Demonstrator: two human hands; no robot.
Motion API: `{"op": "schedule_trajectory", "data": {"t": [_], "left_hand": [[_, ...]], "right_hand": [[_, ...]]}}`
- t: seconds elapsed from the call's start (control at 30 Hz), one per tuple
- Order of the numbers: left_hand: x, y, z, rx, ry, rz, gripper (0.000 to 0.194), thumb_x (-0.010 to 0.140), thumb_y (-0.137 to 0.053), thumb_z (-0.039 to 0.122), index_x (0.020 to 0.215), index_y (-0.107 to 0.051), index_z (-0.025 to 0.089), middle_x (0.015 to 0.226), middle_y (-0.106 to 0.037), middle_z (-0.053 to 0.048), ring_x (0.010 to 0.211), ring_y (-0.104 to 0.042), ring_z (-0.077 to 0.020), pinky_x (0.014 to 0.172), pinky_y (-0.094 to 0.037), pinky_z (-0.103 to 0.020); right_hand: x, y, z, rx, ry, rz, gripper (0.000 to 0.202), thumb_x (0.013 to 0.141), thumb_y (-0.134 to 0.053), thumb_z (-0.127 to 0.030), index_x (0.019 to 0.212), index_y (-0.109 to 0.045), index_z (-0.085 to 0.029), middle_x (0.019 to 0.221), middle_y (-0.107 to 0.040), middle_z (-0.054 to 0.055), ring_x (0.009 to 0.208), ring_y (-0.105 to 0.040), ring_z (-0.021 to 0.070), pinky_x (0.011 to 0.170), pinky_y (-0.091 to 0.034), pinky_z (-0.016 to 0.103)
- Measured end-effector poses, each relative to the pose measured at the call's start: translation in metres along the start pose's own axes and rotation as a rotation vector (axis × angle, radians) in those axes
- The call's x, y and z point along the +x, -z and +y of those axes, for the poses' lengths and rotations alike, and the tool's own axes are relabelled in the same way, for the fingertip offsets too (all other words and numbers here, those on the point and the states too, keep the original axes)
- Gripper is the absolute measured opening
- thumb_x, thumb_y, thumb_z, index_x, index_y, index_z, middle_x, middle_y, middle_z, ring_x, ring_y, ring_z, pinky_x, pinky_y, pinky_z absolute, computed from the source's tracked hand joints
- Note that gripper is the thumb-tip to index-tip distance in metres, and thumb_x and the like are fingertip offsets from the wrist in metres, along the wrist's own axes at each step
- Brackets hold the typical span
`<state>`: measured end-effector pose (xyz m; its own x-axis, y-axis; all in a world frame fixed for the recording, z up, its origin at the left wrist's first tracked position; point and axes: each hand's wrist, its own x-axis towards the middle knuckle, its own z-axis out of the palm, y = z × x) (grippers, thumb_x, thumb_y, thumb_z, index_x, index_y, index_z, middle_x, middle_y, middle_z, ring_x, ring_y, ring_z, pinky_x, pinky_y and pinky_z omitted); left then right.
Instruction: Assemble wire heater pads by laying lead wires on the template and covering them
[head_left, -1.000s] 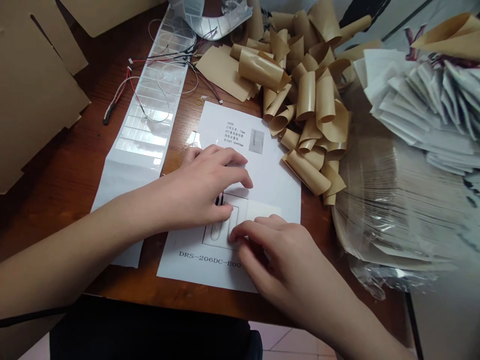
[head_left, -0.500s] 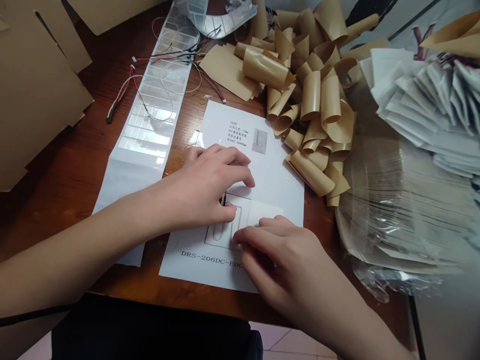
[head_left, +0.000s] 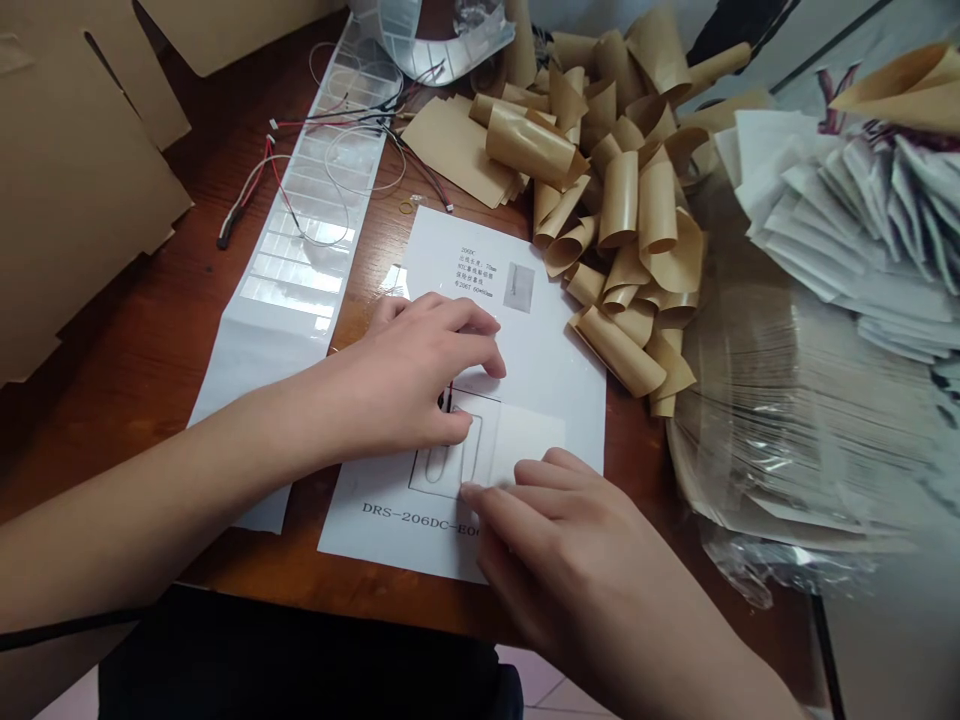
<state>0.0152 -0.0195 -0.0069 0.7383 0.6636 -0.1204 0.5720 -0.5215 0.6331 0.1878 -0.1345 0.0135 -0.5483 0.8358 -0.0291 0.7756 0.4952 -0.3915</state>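
A printed white sheet (head_left: 562, 350) lies on the brown table, with a drawn rectangle near its lower part. Thin pale wire (head_left: 479, 440) runs in long loops within that rectangle. My left hand (head_left: 427, 360) rests over the sheet, fingers spread and bent. Its thumb presses at the wire's upper part, close to a short red and black lead (head_left: 450, 395) that is partly hidden. With its index fingertip my right hand (head_left: 562, 530) touches the lower end of a wire loop. The other right fingers are curled, and its thumb is hidden. A pale square patch (head_left: 529, 440) lies just beyond them.
Wire harnesses (head_left: 266, 160) lie across a strip of clear-labelled backing paper (head_left: 277, 340) on the left. Curled brown paper pieces (head_left: 619, 195) are heaped at the back. Stacked sheets in plastic (head_left: 750, 400) stand at the right; cardboard (head_left: 82, 200) rises at the left.
My right hand has shifted slightly down, its index fingertip sliding to the lower end of the wire loop. More of the pale patch shows. The left hand has stayed in place.
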Motion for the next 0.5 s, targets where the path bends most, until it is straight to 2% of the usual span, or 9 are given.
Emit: {"op": "schedule_trajectory", "data": {"t": [0.1,0.33,0.5], "left_hand": [[-0.001,0.0014,-0.0008,0.005,-0.011,-0.017,0.03,0.079,-0.068,0.022,0.109,-0.069,0.027,0.143,-0.053,-0.003,0.136,-0.041,-0.0288,0.112,-0.022,-0.051],[-0.0042,0.0053,0.0014,0.015,-0.025,-0.06,0.029,0.085,-0.058,0.02,0.11,-0.07,0.029,0.147,-0.05,-0.004,0.142,-0.035,-0.0303,0.114,-0.019,-0.055],[-0.0018,0.005,0.0017,0.009,-0.007,-0.065,0.028,0.081,-0.068,0.03,0.109,-0.07,0.03,0.147,-0.049,-0.003,0.141,-0.034,-0.0321,0.114,-0.018,-0.057]], "right_hand": [[-0.0032,-0.0042,-0.001,-0.071,0.049,0.014,0.027,0.088,-0.047,-0.004,0.067,-0.059,-0.016,0.051,-0.048,-0.001,0.052,-0.035,0.0136,0.06,-0.029,0.031],[-0.0076,-0.0053,0.0,-0.131,0.098,-0.009,0.02,0.084,-0.051,0.0,0.077,-0.061,-0.016,0.052,-0.055,-0.003,0.051,-0.036,0.0133,0.061,-0.027,0.032],[-0.0066,-0.0045,0.0003,-0.145,0.092,-0.018,0.021,0.085,-0.051,-0.002,0.073,-0.059,-0.016,0.05,-0.053,-0.002,0.05,-0.035,0.0133,0.06,-0.026,0.032]]}}
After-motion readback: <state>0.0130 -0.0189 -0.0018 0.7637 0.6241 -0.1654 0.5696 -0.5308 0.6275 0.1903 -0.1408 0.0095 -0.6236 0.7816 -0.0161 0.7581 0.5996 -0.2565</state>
